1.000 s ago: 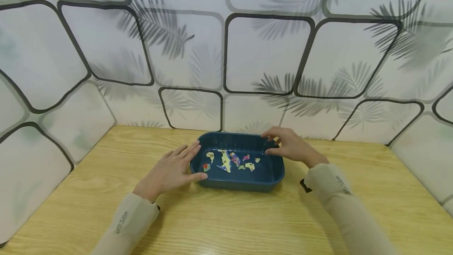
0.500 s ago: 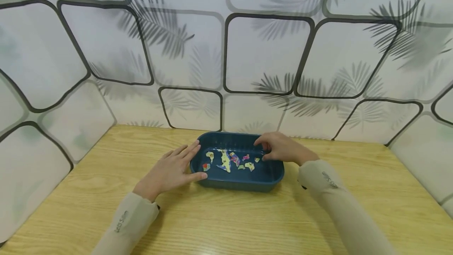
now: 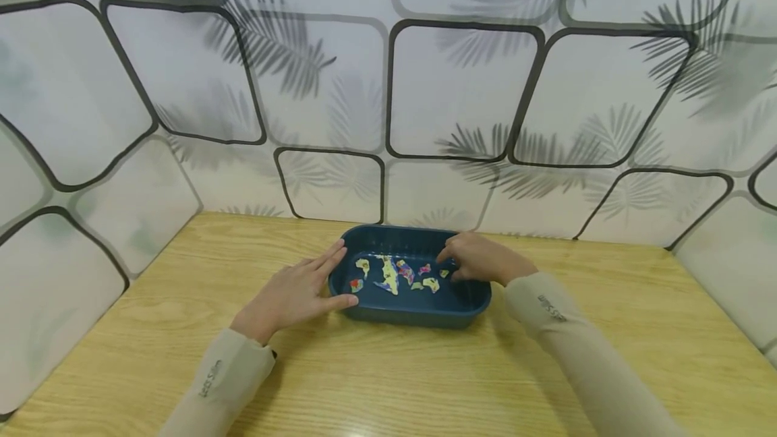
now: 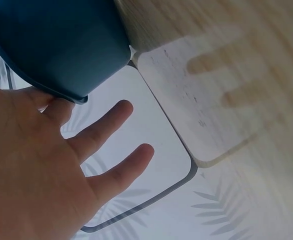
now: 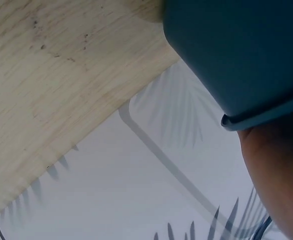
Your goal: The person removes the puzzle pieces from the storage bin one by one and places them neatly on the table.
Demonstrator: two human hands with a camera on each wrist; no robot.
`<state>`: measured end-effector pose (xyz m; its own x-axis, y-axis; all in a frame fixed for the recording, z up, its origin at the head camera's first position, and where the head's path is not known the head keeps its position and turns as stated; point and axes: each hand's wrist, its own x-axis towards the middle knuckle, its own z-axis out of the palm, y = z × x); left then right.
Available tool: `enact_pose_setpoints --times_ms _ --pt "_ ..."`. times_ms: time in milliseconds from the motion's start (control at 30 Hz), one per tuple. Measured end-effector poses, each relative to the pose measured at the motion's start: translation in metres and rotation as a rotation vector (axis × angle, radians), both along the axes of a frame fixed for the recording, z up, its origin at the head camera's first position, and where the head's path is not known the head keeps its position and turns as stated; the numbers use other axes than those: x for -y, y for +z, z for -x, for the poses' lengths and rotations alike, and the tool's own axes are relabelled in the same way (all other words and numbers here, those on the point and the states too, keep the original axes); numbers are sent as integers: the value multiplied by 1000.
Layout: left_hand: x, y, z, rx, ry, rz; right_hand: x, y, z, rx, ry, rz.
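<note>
A dark blue tray (image 3: 413, 318) holds several torn, colourful flat pieces, among them a long pale yellow one (image 3: 390, 276). My left hand (image 3: 288, 302) rests spread on its left end, fingertips at the rim and thumb over the front corner. Two straight fingers of that hand (image 4: 41, 165) stand clear of the tray (image 4: 61, 40) in the left wrist view. Inside the right end, my right hand (image 3: 488, 259) reaches down with bent fingers and thumb apart, beside a small piece (image 3: 444, 274). The tray wall (image 5: 236, 55) hides its fingers in the right wrist view.
The tray stands on a light wooden table (image 3: 364, 383), near its back edge. Behind and at both sides rise pale walls (image 3: 461, 93) with dark rounded outlines and grey leaf prints.
My right hand has moved left and lower from the tray's back right rim, in among the right-hand pieces. My left hand keeps its place on the tray.
</note>
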<state>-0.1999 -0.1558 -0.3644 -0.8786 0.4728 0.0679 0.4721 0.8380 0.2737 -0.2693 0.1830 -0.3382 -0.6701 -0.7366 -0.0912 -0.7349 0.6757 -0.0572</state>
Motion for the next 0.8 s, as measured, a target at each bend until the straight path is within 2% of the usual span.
enact_pose_setpoints --times_ms 200,567,800 --pt "1 1 -2 10 5 5 6 -5 4 -61 14 -76" --pt "0 1 -1 14 10 13 7 -14 6 -137 41 -72" --pt "0 2 -2 5 8 5 9 -16 6 -143 24 -69"
